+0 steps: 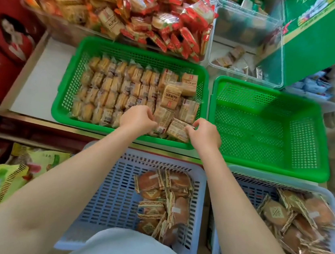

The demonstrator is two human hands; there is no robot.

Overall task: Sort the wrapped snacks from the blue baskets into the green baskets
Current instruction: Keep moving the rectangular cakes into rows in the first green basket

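Both hands in the left green basket (64,101) right now, at its near-right corner. Left hand (137,118) has fingers curled down onto the wrapped snacks (112,90), looks like it's pinching the edge of a pack, tho the fingertips are hidden so can't tell for sure. Right hand (204,134) is curled round the right end of a tan rectangular pack (178,129), thumb and fingers clamped on it, pack lying tilted on top of the others. Rest of that basket: neat rows of small square cakes on the left side, looser tan packs stacked on the right.

Right green basket (263,159) sits just beside it, touching or nearly.

Near side: left blue basket (112,194) w/ round brown cakes (164,200) bunched in its right half. Right blue basket (239,173) piled w/ the same round cakes.

Back: clear bin of red-wrapped snacks (135,6), clear tub (244,58) w/ a few packs, green carton (331,41) at far right.
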